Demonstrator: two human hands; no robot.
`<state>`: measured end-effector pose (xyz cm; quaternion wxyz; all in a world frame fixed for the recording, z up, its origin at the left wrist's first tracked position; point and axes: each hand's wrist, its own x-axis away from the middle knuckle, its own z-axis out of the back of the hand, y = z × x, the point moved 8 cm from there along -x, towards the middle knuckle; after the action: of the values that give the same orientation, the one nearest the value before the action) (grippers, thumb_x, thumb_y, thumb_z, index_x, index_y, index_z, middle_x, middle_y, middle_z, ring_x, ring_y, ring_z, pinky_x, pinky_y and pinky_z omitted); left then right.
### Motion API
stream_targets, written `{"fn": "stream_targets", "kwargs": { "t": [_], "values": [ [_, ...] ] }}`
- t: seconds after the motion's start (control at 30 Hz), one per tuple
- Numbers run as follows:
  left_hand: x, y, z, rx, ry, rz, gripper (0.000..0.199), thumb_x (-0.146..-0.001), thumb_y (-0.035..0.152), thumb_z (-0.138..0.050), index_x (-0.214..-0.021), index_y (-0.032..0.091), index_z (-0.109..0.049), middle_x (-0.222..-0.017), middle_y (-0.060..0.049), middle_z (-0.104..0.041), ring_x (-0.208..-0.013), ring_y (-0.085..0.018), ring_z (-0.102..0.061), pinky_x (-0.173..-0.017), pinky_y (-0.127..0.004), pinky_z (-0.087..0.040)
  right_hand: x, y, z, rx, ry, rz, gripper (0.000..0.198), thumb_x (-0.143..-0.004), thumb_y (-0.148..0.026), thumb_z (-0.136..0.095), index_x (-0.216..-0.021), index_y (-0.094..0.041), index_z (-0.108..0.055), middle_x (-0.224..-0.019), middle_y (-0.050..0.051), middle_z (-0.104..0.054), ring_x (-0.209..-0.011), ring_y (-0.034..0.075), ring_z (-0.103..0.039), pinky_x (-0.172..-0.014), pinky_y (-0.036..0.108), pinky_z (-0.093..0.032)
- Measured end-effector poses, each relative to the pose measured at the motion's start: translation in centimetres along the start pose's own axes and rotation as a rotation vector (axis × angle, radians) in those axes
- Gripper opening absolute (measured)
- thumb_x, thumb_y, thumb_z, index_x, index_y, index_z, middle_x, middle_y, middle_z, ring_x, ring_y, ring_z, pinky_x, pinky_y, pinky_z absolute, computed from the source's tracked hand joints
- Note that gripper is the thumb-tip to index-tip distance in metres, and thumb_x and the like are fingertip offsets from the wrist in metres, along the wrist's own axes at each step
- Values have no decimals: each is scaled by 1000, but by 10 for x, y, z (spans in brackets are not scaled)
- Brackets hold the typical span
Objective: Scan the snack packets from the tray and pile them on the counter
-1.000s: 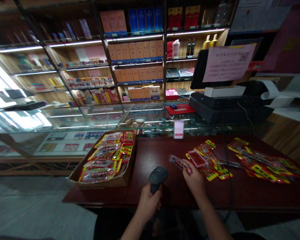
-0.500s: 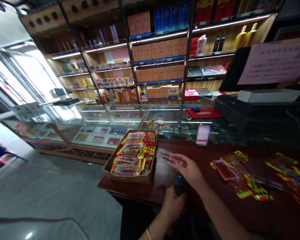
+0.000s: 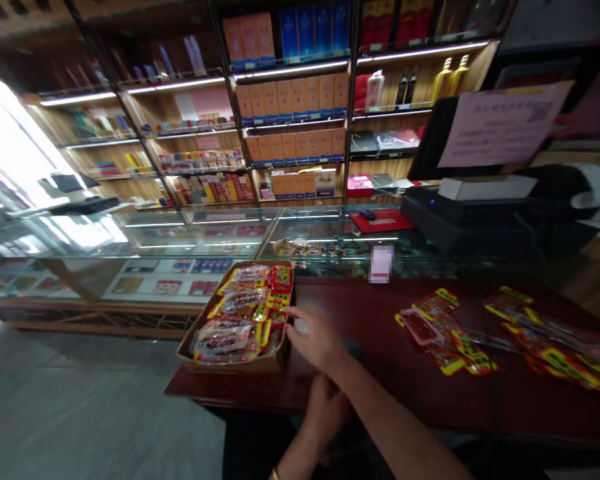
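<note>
A cardboard box [image 3: 257, 366] on the dark red table [image 3: 330, 297] holds several clear snack packets [image 3: 230, 339] with red and yellow labels. My right hand [image 3: 317, 341] is at the box's right edge, fingers stretched apart, with no packet visible in them. Below it, my left hand [image 3: 326, 408] is closed around a dark handheld scanner [image 3: 353, 348], which is blurred and mostly hidden behind my right wrist. More red and yellow packets [image 3: 443, 333] lie loose on the right of the table, one with a pink tray-like piece on top.
Behind the table runs a glass display counter [image 3: 215, 230], with a mouse on a red mat [image 3: 385, 221]. A monitor [image 3: 430, 140] with a paper sheet stands on a dark base at right. Shelves of boxes and bottles line the wall. A pixelated card [image 3: 381, 264] lies near the glass.
My right hand has moved left to the box and let go of the snack packet it held. My left hand, with the scanner, has dropped slightly. The view has turned right.
</note>
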<state>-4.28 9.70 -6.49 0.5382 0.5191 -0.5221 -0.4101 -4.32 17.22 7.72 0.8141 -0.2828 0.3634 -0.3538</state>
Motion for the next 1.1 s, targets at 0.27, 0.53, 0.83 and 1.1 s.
{"fn": "stream_targets", "kwargs": {
  "t": [0.27,0.53,0.83,1.1],
  "values": [
    [-3,-3,-5,-145,40,88,24,-77,37,-67,-89,16,-60,-49,7,-53,-38,-12,-51,-37,-19,-36,138,185,183,611,530,-548,50,-93,-29,-48,-133,-1,-61,-142,35,-55,-134,52,-45,-105,76,-30],
    [-3,-5,-3,-165,53,96,29,-76,43,-67,-86,17,-59,-48,7,-52,-36,-11,-49,-37,-20,-36,151,200,164,650,547,-443,38,-93,-27,-51,-126,-13,-64,-134,24,-66,-128,42,-56,-108,69,-34],
    [-4,-10,-3,-183,12,106,28,-77,38,-66,-91,15,-59,-52,6,-54,-38,-10,-48,-37,-19,-37,138,170,112,478,272,-151,47,-87,-8,-45,-118,-26,-74,-119,8,-74,-114,24,-67,-105,43,-51],
    [-3,-4,-5,-142,21,112,34,-74,45,-70,-88,15,-60,-54,5,-56,-37,-10,-48,-36,-19,-37,132,164,106,483,185,-165,41,-90,-28,-59,-129,-23,-70,-150,14,-59,-136,34,-53,-113,56,-40]
  ]
}}
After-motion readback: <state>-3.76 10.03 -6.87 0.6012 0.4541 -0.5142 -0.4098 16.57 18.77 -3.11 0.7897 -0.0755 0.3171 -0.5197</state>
